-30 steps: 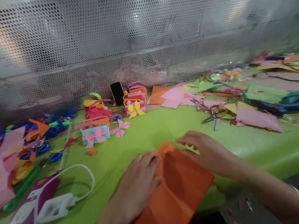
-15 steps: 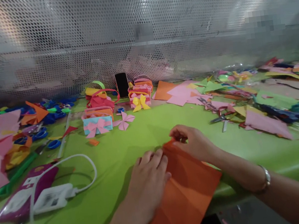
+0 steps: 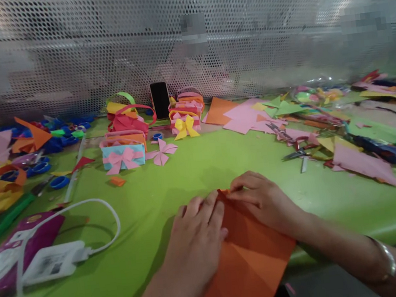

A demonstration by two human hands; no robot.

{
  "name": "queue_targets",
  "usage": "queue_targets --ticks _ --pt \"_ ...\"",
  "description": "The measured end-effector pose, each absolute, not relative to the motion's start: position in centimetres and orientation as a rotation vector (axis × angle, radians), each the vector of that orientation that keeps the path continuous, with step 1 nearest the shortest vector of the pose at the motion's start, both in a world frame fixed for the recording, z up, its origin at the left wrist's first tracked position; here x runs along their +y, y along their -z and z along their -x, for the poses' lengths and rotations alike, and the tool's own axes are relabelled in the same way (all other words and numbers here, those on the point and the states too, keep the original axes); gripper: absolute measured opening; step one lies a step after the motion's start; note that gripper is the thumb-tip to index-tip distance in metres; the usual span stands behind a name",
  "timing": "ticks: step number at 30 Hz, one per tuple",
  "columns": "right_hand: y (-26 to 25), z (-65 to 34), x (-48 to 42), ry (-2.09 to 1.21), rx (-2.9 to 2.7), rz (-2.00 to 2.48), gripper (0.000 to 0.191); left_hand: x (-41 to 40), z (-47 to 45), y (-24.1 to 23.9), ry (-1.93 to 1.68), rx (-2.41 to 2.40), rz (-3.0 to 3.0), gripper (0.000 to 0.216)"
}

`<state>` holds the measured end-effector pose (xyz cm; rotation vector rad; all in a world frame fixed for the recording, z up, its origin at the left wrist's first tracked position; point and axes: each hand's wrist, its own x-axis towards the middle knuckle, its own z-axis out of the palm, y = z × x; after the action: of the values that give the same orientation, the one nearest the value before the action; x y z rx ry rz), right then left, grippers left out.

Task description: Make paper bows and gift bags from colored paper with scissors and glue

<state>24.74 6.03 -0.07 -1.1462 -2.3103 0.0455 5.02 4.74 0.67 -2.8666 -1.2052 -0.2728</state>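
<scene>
A creased sheet of orange paper [image 3: 248,267] lies at the front of the green table, its near part reaching past the table edge. My left hand [image 3: 197,235] rests flat on its left side, fingers stretched toward the far corner. At that corner my right hand [image 3: 258,199] pinches the paper's edge between thumb and fingers. Beyond the hands stand small folded paper baskets: a blue one [image 3: 123,156] with a pink bow, and a pink one [image 3: 185,121] with a yellow bow. A loose pink paper bow [image 3: 161,153] lies between them.
A black phone [image 3: 160,100] leans upright at the back against a perforated metal panel [image 3: 100,59]. Scissors [image 3: 296,154] and paper scraps [image 3: 362,162] cover the right side. On the left lie a white power bank [image 3: 55,262] with a cable, a purple packet [image 3: 42,230] and more scraps.
My right hand's fingers have closed down onto the far corner of the orange paper, lower and flatter than before. My left hand stays on the sheet. The camera view has shifted slightly.
</scene>
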Motion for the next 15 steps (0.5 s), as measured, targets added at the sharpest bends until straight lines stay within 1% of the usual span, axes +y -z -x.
queue_targets --ticks 4,11,15 --pt "0.23 -24.70 5.83 -0.037 -2.302 1.138 0.028 4.68 -4.89 -0.70 0.309 -1.185 2.857 0.036" --pt "0.09 -24.69 5.43 -0.111 -2.249 1.166 0.027 4.62 -4.64 -0.54 0.333 -1.144 2.818 0.037" --pt "0.07 -24.57 5.30 -0.122 -2.241 1.156 0.023 4.72 -4.71 -0.77 0.315 -1.147 2.829 0.036"
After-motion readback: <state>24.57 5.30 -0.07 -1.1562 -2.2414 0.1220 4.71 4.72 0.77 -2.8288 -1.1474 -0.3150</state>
